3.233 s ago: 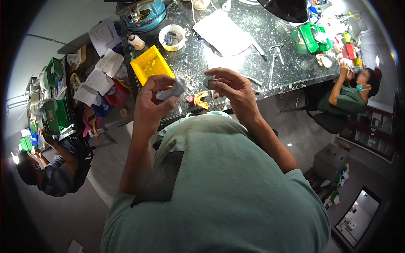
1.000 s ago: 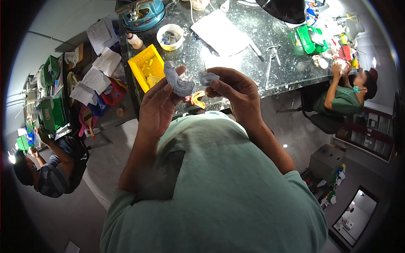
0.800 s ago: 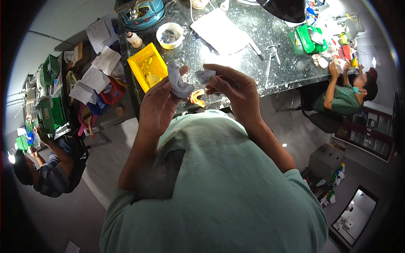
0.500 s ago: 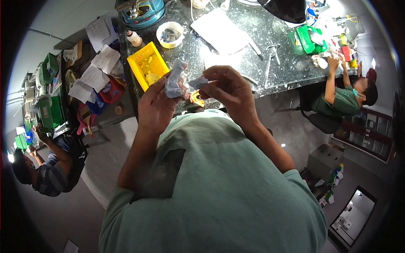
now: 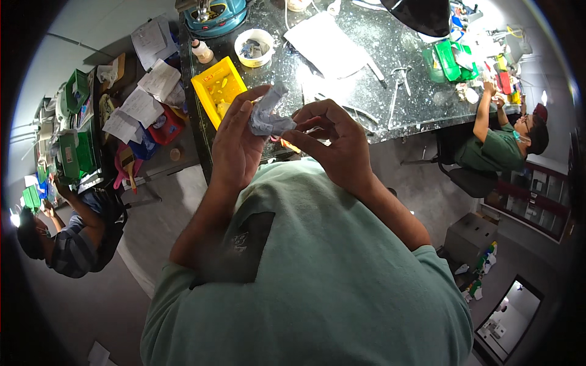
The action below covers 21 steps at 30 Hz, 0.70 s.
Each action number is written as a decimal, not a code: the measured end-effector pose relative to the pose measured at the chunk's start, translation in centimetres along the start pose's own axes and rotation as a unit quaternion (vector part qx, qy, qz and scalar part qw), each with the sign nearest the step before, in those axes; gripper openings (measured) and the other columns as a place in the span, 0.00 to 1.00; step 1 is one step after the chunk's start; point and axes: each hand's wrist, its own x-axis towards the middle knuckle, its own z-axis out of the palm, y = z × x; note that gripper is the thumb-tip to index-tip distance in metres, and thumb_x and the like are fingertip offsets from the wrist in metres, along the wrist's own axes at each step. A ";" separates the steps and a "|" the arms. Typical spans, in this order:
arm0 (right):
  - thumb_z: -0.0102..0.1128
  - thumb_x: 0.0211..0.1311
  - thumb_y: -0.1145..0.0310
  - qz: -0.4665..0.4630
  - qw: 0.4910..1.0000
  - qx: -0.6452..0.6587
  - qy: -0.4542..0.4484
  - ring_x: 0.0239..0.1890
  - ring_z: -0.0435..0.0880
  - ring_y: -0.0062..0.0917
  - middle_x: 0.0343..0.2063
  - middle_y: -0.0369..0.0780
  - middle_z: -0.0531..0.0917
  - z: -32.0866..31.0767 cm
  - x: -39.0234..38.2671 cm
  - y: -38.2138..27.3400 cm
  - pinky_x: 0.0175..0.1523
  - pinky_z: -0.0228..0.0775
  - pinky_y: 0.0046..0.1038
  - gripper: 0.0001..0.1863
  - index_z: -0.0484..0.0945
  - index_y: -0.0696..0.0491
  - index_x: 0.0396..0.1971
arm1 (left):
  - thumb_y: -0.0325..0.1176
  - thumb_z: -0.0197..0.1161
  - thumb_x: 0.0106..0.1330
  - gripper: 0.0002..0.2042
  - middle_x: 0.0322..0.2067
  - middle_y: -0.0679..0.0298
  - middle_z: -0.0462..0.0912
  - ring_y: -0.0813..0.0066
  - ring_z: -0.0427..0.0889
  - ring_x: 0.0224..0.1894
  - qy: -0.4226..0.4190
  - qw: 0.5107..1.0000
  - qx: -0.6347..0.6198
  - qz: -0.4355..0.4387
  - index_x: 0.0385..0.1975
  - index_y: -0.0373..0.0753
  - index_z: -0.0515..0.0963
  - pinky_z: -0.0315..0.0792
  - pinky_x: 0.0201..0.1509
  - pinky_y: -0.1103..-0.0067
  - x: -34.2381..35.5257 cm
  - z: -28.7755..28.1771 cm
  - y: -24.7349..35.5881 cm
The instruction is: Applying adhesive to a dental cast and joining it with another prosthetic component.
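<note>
At the far left a seated person [image 5: 67, 238] in a checked shirt bent over a cluttered side bench with green bins [image 5: 76, 91] and loose papers [image 5: 143, 100]. Next came the dark speckled worktop [image 5: 366, 79], carrying a yellow tray [image 5: 217, 91], a small white bottle [image 5: 201, 52], a round white tub [image 5: 254, 47] and a teal machine [image 5: 217, 12] at its back edge.

Your left hand [image 5: 235, 143] was raised in front of your chest, palm turned toward you, fingers upright and close together, backing the grey plaster dental cast [image 5: 268, 116]. The cast sat between your two hands, just above the front edge of the worktop, its upper end poking past your left fingertips. Your right hand [image 5: 336, 143] was curled, thumb and forefinger pinching the right side of the cast, the other fingers bent above it. Both hands touched the cast; I cannot tell how firmly the left one gripped it.

Further right on the worktop lay a white sheet of paper [image 5: 329, 46], a pen [image 5: 375, 67], metal pliers [image 5: 400, 79] and green boxes [image 5: 448, 61]. At the far right end another person [image 5: 506, 143] in a green top sat with one arm lifted to the worktop.
</note>
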 end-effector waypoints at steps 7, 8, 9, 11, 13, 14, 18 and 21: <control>0.68 0.58 0.72 0.037 0.995 0.096 -0.007 0.37 0.84 0.18 0.34 0.39 0.83 0.0 -0.1 -0.1 0.40 0.78 0.19 0.14 0.74 0.57 0.41 | 0.35 0.44 0.76 0.18 0.52 0.55 0.74 0.72 0.75 0.55 -0.039 0.992 0.090 0.084 0.59 0.30 0.65 0.69 0.60 0.76 -0.5 0.1 0.4; 0.67 0.58 0.73 0.048 0.990 0.130 -0.014 0.39 0.84 0.19 0.36 0.39 0.82 0.0 -0.2 -0.1 0.41 0.78 0.19 0.13 0.73 0.57 0.40 | 0.35 0.45 0.75 0.18 0.51 0.55 0.75 0.73 0.75 0.55 -0.038 0.991 0.099 0.085 0.59 0.30 0.66 0.68 0.61 0.76 -0.5 0.0 0.4; 0.67 0.58 0.73 0.048 0.990 0.129 -0.014 0.39 0.84 0.19 0.36 0.39 0.82 0.0 -0.1 -0.1 0.41 0.78 0.19 0.13 0.73 0.57 0.40 | 0.35 0.45 0.75 0.18 0.51 0.55 0.75 0.73 0.75 0.55 -0.038 0.990 0.108 0.085 0.58 0.30 0.66 0.68 0.61 0.76 -0.5 -0.1 0.3; 0.65 0.59 0.75 0.061 0.978 0.198 -0.017 0.42 0.83 0.20 0.39 0.40 0.81 0.0 0.0 0.0 0.44 0.79 0.19 0.14 0.74 0.58 0.44 | 0.35 0.46 0.75 0.18 0.50 0.55 0.75 0.73 0.75 0.54 -0.040 0.990 0.106 0.086 0.58 0.30 0.66 0.68 0.61 0.76 -0.5 0.2 0.4; 0.64 0.60 0.75 0.053 0.979 0.198 -0.018 0.42 0.84 0.21 0.40 0.40 0.80 0.1 0.1 -0.3 0.45 0.79 0.19 0.16 0.74 0.58 0.47 | 0.35 0.47 0.75 0.18 0.50 0.55 0.75 0.74 0.75 0.54 -0.042 0.990 0.105 0.086 0.58 0.30 0.66 0.68 0.60 0.77 -0.5 0.2 0.4; 0.63 0.60 0.76 0.045 0.979 0.198 -0.020 0.42 0.84 0.21 0.41 0.41 0.80 0.0 0.2 -0.3 0.46 0.80 0.20 0.17 0.74 0.59 0.50 | 0.35 0.47 0.75 0.18 0.50 0.55 0.75 0.74 0.75 0.53 -0.043 0.990 0.105 0.085 0.58 0.30 0.66 0.69 0.60 0.77 -0.5 0.1 0.3; 0.63 0.61 0.76 0.075 0.968 0.234 -0.056 0.42 0.84 0.22 0.43 0.41 0.79 -0.2 0.3 0.2 0.48 0.79 0.20 0.20 0.73 0.58 0.54 | 0.35 0.48 0.75 0.18 0.51 0.55 0.75 0.73 0.76 0.52 -0.028 0.995 0.070 0.066 0.58 0.31 0.66 0.70 0.58 0.77 -0.4 0.0 0.2; 0.63 0.61 0.75 0.068 0.968 0.235 -0.052 0.42 0.83 0.21 0.44 0.41 0.80 -0.2 0.2 0.1 0.50 0.78 0.20 0.20 0.73 0.58 0.53 | 0.35 0.49 0.74 0.18 0.51 0.55 0.76 0.73 0.77 0.51 -0.038 0.998 0.038 0.038 0.58 0.31 0.66 0.72 0.54 0.77 -0.2 -0.6 0.0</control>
